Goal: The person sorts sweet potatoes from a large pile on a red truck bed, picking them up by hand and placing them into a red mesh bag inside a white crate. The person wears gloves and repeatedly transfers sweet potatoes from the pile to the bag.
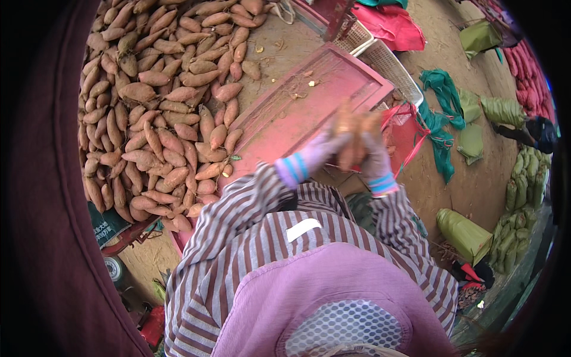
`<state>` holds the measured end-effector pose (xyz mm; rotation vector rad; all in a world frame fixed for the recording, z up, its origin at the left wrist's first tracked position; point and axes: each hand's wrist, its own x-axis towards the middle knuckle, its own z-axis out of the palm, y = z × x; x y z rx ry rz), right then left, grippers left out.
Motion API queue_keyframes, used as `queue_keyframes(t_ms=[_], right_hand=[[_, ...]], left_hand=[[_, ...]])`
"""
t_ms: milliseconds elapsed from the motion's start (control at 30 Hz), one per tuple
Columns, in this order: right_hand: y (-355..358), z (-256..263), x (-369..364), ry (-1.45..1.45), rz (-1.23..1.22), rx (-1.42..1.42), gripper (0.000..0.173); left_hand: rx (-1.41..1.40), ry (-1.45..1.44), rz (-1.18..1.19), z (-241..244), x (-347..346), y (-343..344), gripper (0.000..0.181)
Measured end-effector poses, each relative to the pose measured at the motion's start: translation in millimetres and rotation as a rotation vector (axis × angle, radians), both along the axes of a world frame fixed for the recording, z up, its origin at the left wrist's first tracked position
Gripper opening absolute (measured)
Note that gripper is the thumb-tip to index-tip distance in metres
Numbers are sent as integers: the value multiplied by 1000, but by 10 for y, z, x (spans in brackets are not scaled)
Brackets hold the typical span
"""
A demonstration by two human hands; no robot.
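Note:
My left hand [328, 143], in a pale purple glove with blue cuff stripes, is close beside my right hand [374, 149], gloved the same way. Both are blurred by motion. Between them they hold sweet potatoes [350, 154]; blur hides how many and where the fingertips lie. The hands are above the near right end of a red sloping panel [308, 111]. Just right of them, a red mesh bag [403, 134] with an open mouth has some sweet potatoes inside. A large heap of sweet potatoes [156, 111] covers the left side.
White plastic baskets [392, 67] stand behind the panel. Green netting [439, 107] and a pink-red sack [390, 26] lie beyond. To the right are an olive-green roll [464, 234] and filled green bags [508, 236]. Filled red bags [531, 80] and another person's leg [513, 131] appear at the far right.

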<state>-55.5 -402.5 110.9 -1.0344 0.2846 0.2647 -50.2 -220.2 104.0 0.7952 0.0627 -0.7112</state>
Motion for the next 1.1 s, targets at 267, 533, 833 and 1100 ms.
queue_keyframes(t_ms=[267,533,833,1100], right_hand=[[-1995,-768,-90,379,-71,-779,65],[283,-921,648,-344,307,-976,45],[3360,-1202,307,-930,1401,-1376,66],[2762,-1726,1085,290,992,-311,45]], left_hand=[[407,-381,-349,84,-172,-565,50],[1271,-5,648,-686,-1802,1846,49],[1746,809,55,-440,-2400,2366,74],[1622,702,256,-651,-2314,2489,69]])
